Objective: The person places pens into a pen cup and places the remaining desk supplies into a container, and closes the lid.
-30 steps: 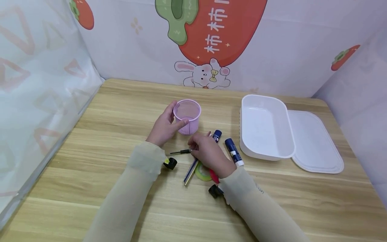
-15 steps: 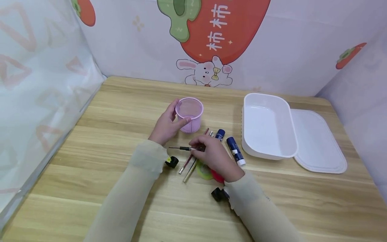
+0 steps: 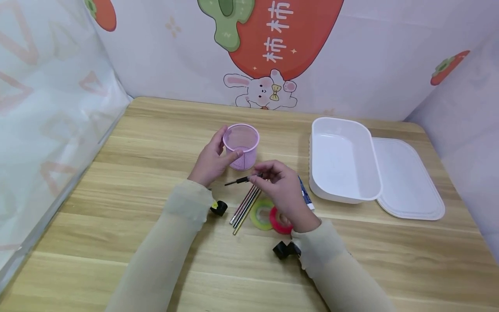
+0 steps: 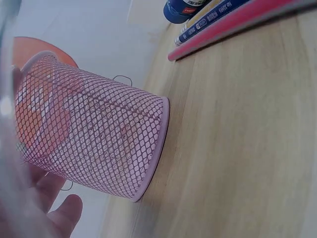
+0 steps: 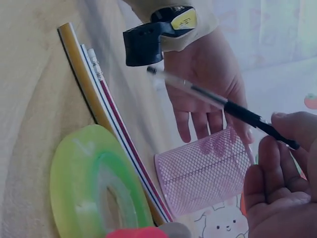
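My left hand (image 3: pixel 210 164) holds a pink mesh pen holder (image 3: pixel 244 160) upright on the table, thumb at the front near the rim and fingers round its far side. The mesh wall (image 4: pixel 94 124) fills much of the left wrist view. My right hand (image 3: pixel 287 193) pinches a gel pen (image 5: pixel 242 113) with a clear barrel and black grip, between thumb and fingers. The pen is off the table, tilted, just in front of the holder. Several pencils (image 3: pixel 244 208) lie side by side below it. A yellow-green tape roll (image 3: pixel 255 219) and a red tape roll (image 3: pixel 277 223) lie beside them.
A blue glue stick (image 3: pixel 306 197) lies partly behind my right hand. To the right stands a white plastic box (image 3: pixel 343 197), its lid (image 3: pixel 413 182) lying beside it. A printed cloth (image 3: pixel 343 65) hangs behind the wooden table (image 3: pixel 128 182).
My right hand has lifted the pen off the table, over the pencils and up toward the pen holder. The pencils now lie closer together. My left hand keeps its hold on the pen holder.
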The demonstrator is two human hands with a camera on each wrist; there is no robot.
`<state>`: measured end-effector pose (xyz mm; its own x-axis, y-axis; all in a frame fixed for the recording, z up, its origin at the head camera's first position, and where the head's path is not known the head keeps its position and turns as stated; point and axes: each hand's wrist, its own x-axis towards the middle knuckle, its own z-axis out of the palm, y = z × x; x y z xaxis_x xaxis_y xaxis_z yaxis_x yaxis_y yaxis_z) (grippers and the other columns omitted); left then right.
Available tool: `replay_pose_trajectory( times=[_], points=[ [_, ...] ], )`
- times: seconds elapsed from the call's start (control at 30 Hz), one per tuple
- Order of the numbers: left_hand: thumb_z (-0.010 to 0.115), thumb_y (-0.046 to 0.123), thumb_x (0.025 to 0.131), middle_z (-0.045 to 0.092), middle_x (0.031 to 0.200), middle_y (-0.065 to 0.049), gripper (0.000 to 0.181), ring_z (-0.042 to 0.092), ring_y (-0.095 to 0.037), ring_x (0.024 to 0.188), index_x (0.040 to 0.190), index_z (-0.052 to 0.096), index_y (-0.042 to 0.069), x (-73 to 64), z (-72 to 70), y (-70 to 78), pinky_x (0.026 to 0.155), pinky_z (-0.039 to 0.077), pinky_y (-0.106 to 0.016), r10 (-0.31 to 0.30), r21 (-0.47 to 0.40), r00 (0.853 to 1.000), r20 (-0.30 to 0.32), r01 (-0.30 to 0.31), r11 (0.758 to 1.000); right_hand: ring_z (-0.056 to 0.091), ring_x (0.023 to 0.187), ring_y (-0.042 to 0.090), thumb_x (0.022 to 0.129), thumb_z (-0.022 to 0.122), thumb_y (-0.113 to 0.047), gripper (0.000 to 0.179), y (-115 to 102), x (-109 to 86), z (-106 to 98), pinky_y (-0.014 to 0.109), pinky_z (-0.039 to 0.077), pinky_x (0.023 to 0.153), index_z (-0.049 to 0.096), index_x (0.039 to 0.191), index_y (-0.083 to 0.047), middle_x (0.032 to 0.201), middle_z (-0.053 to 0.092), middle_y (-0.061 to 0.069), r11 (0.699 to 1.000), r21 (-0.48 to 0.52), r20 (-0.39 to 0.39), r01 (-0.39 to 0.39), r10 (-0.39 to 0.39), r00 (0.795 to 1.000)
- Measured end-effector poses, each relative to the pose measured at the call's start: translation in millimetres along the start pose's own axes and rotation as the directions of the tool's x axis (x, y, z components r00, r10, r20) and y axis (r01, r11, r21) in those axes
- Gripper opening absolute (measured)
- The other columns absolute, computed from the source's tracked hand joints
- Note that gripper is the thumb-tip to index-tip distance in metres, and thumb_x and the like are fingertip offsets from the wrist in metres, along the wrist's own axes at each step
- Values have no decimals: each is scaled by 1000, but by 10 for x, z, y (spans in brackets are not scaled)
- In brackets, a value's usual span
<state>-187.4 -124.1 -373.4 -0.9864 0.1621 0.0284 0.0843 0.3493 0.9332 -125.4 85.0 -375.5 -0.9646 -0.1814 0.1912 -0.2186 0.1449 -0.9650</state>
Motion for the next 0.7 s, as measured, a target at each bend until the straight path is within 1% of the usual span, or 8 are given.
replay_pose_trajectory(
  times=[0.1, 0.2, 0.33, 0.43, 0.57, 0.7],
  points=[
    [74, 35, 92, 27, 164, -7, 93, 27, -20, 149, 162, 17, 12, -12, -2, 0, 121, 25, -34, 2, -5, 1000, 2, -2, 1000, 63, 89, 20, 88, 77, -4, 25, -21, -1, -17, 20, 54, 74, 68, 110, 2, 101, 71, 10, 997, 82, -64, -2, 7, 998],
    [74, 35, 92, 26, 164, -7, 94, 27, -20, 149, 162, 16, 12, -13, -7, -13, 122, 24, -33, 1, -11, 1000, 5, -1, 1000, 63, 91, 22, 88, 76, -2, 24, -50, -1, -39, 21, 56, 75, 69, 110, 1, 103, 71, 12, 989, 145, -98, 2, 12, 995],
    [74, 35, 93, 26, 164, -6, 93, 26, -18, 149, 162, 16, 14, -3, -7, -21, 122, 24, -33, -5, -13, 1000, 11, 5, 1000, 65, 92, 23, 89, 76, -4, 23, -89, -1, -80, 22, 57, 77, 71, 111, -1, 105, 73, 14, 987, 156, -114, 28, -10, 993],
    [74, 36, 93, 26, 164, -6, 93, 26, -18, 149, 162, 16, 15, 5, -7, -26, 122, 24, -32, -7, -13, 1000, 11, 8, 1000, 68, 92, 23, 89, 75, -2, 22, -108, 0, -101, 25, 59, 80, 72, 111, 1, 105, 73, 15, 984, 159, -126, 78, -58, 990],
    [74, 34, 93, 26, 164, -6, 93, 26, -18, 149, 162, 16, 15, 10, -7, -19, 122, 24, -32, -11, -12, 1000, 11, 11, 1000, 71, 92, 21, 88, 74, 2, 21, -137, 0, -126, 28, 60, 82, 73, 109, 4, 103, 74, 11, 977, 153, -137, 149, -128, 982],
    [74, 33, 93, 26, 164, -4, 92, 26, -18, 149, 162, 16, 17, 3, 0, 4, 122, 23, -33, -16, -22, 1000, 10, 16, 1000, 70, 94, 20, 88, 74, 4, 22, -167, -5, -155, 27, 59, 83, 73, 110, 6, 104, 74, 9, 974, 129, -143, 187, -168, 975]
  ],
)
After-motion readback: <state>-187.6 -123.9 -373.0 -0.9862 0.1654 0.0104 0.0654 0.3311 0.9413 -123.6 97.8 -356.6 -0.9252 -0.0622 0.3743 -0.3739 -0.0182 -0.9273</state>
